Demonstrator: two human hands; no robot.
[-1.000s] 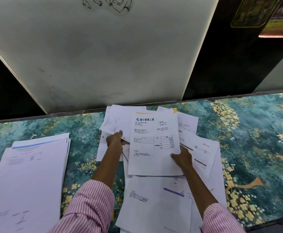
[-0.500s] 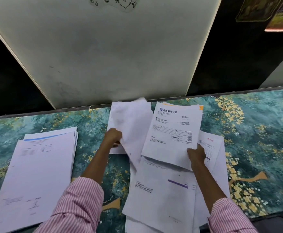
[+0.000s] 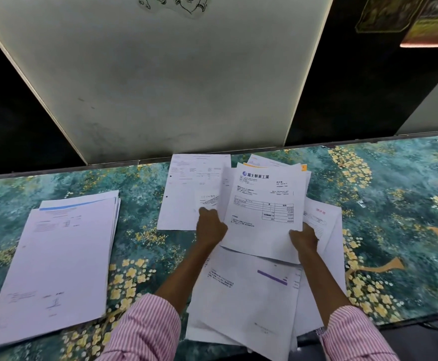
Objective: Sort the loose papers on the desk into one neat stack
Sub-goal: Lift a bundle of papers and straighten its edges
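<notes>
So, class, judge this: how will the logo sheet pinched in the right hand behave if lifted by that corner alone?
Probably floppy: the logo sheet looks thin, and the neighbouring sheet that the left hand grips curls visibly. Likely very light, since the right hand holds it by one corner. It may slide easily over the loose papers beneath.

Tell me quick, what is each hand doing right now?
Left hand: grips a plain sheet by its edge.
Right hand: grips the logo sheet at its lower corner.

- Left sleeve (image 3: 145, 332), at 7 o'clock: pink-and-white pinstriped cloth, cuff ending mid-forearm.
- Right sleeve (image 3: 353, 337), at 5 o'clock: same stripes.
- Silvery wristband (image 3: 321, 331) at the right cuff.
</notes>
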